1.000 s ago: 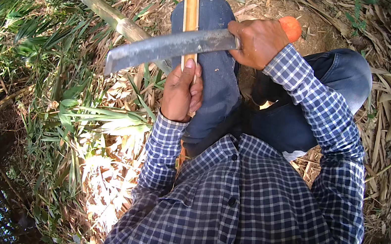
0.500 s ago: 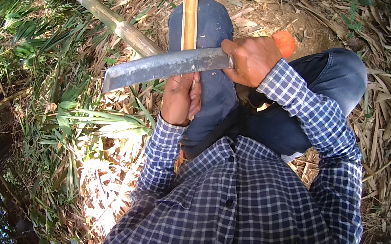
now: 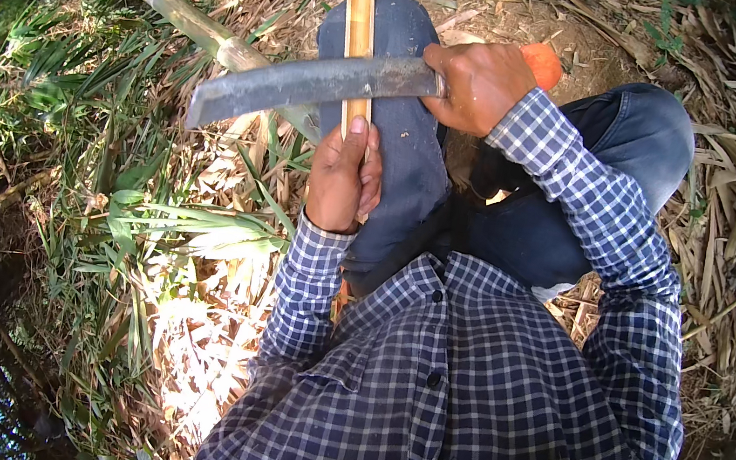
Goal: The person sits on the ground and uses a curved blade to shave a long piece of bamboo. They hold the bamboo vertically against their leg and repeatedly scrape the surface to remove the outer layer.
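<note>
A long split bamboo strip (image 3: 360, 8), pale on its inner face, runs away from me over my bent knee. My left hand (image 3: 343, 175) is closed round its near end, the thumb lying along the strip. My right hand (image 3: 482, 86) grips a machete (image 3: 314, 81) by its handle, whose orange end (image 3: 542, 64) sticks out past the fist. The wide grey blade crosses the bamboo strip just beyond my left thumb, its squared tip pointing left. The blade hides a short stretch of the strip.
A long bamboo pole (image 3: 173, 10) lies slantwise on the ground at the far left, its near end beside my knee (image 3: 414, 39). Green leaves (image 3: 199, 230) and grass cover the left side. Dry bamboo leaves (image 3: 731, 187) litter the ground on the right.
The machete and my right hand have shifted a little away from me along the bamboo strip, uncovering my left thumb and the part of the strip by it. My left hand stays nearly in place.
</note>
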